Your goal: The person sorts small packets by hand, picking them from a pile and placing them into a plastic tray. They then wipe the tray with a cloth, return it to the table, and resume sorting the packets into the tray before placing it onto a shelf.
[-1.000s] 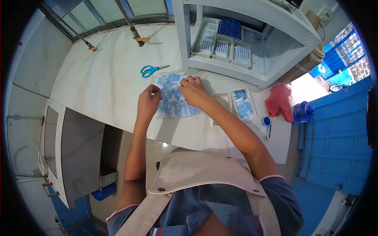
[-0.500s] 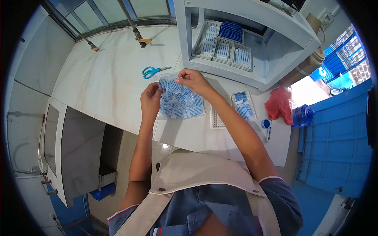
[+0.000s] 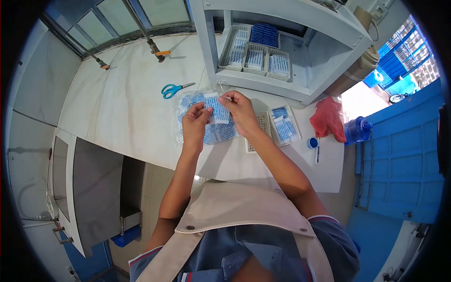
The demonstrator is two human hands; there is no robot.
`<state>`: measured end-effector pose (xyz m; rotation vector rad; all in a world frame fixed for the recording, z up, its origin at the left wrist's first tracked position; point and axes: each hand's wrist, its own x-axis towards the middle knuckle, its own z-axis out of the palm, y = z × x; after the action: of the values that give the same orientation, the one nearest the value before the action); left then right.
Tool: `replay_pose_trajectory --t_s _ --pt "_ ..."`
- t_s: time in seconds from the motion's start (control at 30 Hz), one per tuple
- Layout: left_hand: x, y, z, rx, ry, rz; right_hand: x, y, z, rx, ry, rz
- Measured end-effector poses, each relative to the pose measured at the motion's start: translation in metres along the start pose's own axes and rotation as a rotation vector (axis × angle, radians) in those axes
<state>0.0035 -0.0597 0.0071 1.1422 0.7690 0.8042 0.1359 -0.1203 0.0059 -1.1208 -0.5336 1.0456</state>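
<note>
A small white packet with blue print (image 3: pixel 216 112) is held up between my two hands. My left hand (image 3: pixel 195 123) pinches its left edge, fingers closed. My right hand (image 3: pixel 241 114) grips its upper right side between thumb and fingers. Beneath them, a clear plastic bag (image 3: pixel 221 134) full of similar blue-printed packets lies flat on the counter. Turquoise-handled scissors (image 3: pixel 172 90) rest just beyond the bag at its upper left, blades pointing right.
Right of the bag are a white basket (image 3: pixel 250 146) and a tray of packets (image 3: pixel 295 137). A small blue-lidded jar (image 3: pixel 312 143), a pen (image 3: pixel 317 154) and a red plastic bag (image 3: pixel 327 117) lie farther right. Filled baskets (image 3: pixel 242 71) occupy the shelf (image 3: pixel 300 89) behind. Pipe valves (image 3: pixel 161 55) rise at the back.
Both hands have drawn closer together, and a single packet now stands out between them above the bag. The left hand has shifted right across the bag. The camera view has moved slightly.
</note>
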Motion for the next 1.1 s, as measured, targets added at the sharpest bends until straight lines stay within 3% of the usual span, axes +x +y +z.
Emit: replay_pose_trajectory --t_s 0.07,0.3,0.37,0.4,0.47,0.57,0.7,0.77,0.9,0.97,1.1 --pt "0.001 -0.002 -0.001 -0.003 0.011 -0.017 -0.005 -0.005 -0.005 -0.059 0.104 -0.041" --pt "-0.008 0.006 0.007 -0.04 -0.047 -0.111 -0.009 -0.01 -0.008 -0.282 0.088 -0.329" --pt "-0.013 0.006 0.009 -0.039 -0.089 -0.144 -0.021 -0.027 -0.003 -0.723 0.035 -0.337" --pt "-0.014 0.005 0.01 -0.048 -0.105 -0.178 -0.021 -0.024 -0.008 -0.725 0.038 -0.336" --pt "-0.016 0.002 0.014 -0.061 -0.126 -0.216 -0.019 -0.016 -0.024 -0.85 -0.022 -0.678" --pt "-0.024 -0.004 0.026 -0.129 -0.184 -0.286 -0.032 -0.023 -0.04 -0.934 -0.106 -0.657" --pt "-0.028 -0.018 0.045 -0.066 -0.231 -0.242 -0.049 -0.03 -0.052 -0.837 0.011 -0.518" --pt "-0.029 -0.024 0.051 0.004 -0.28 -0.169 -0.055 -0.032 -0.06 -0.972 0.072 -0.691" --pt "-0.036 -0.027 0.067 -0.055 -0.27 -0.227 -0.056 -0.026 -0.083 -1.033 0.037 -0.675" --pt "-0.038 -0.029 0.074 -0.122 -0.224 -0.239 -0.064 -0.028 -0.079 -0.924 0.119 -0.47" --pt "-0.042 -0.032 0.079 -0.141 -0.225 -0.23 -0.067 -0.017 -0.083 -0.87 0.21 -0.448"
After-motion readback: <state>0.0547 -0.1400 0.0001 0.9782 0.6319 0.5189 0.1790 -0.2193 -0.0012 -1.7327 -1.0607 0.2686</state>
